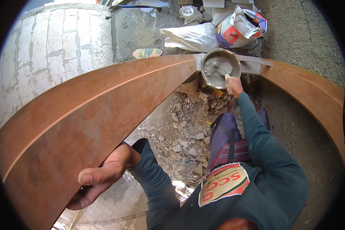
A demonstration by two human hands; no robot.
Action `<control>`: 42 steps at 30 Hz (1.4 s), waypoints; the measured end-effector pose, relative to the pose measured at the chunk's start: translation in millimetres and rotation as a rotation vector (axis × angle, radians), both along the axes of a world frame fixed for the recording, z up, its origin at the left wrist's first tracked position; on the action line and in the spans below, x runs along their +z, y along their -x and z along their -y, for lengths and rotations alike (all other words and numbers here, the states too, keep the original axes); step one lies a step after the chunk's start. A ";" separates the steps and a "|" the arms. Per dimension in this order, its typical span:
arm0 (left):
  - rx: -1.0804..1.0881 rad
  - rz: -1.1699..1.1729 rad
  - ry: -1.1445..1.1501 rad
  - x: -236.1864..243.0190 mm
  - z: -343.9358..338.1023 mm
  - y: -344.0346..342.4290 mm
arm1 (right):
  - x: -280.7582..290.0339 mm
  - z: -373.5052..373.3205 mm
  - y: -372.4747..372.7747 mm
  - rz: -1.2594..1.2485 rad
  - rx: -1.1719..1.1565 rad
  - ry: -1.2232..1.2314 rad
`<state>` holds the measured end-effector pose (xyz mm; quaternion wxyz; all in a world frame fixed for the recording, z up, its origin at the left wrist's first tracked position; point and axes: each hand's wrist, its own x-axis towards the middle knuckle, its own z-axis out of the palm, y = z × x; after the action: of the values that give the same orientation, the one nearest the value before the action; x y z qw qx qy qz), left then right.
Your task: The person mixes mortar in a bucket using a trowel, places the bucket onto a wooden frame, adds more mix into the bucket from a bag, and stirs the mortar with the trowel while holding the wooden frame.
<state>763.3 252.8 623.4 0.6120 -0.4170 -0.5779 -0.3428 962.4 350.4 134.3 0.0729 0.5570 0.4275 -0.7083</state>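
My right hand [234,86] is closed round the short pale handle of a trowel [227,76], whose blade is covered by wet grey mortar [216,68]. That mortar lies in a round bucket [238,69] where the two long brown beams meet, in front of me. Along the lower edge of the left brown beam [92,126] is my left hand [105,172]. Its thumb stands apart from the curved fingers, with nothing seen between them; whether it presses on the beam I cannot tell.
Another brown beam [308,86] runs off to the right. Beyond the bucket are a white sack [193,37] and an opened printed bag [234,30]. A pale block wall [57,42] rises at the left. Broken rubble [180,134] covers the ground between the beams, near my legs.
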 end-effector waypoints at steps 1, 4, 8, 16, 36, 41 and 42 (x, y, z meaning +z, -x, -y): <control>-0.011 -0.002 -0.002 -0.1 -3.4 1.8 | -11.0 11.0 -1.4 0.045 -0.016 -0.250; -0.010 0.005 0.027 -2.0 -5.3 5.2 | -6.4 3.4 22.7 0.040 0.242 -0.231; 0.000 0.007 -0.027 -1.9 -5.0 0.6 | 7.3 -3.8 14.5 -0.023 -0.029 0.055; -0.052 0.020 0.012 -1.2 -6.3 1.6 | 19.6 -13.9 15.1 -0.075 0.046 0.053; -0.062 0.049 -0.001 0.4 -19.4 2.2 | -87.1 37.8 -8.2 0.046 0.213 -0.690; 0.049 0.066 0.034 -1.6 -4.7 -2.6 | 5.8 -13.7 14.2 -0.102 0.038 0.265; 0.053 0.061 0.031 -0.8 -2.9 -3.1 | 13.6 -4.0 7.4 -0.005 0.005 0.102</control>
<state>766.4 255.7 622.6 0.5964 -0.4004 -0.6124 -0.3299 955.0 354.4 147.9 0.1017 0.5498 0.3923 -0.7304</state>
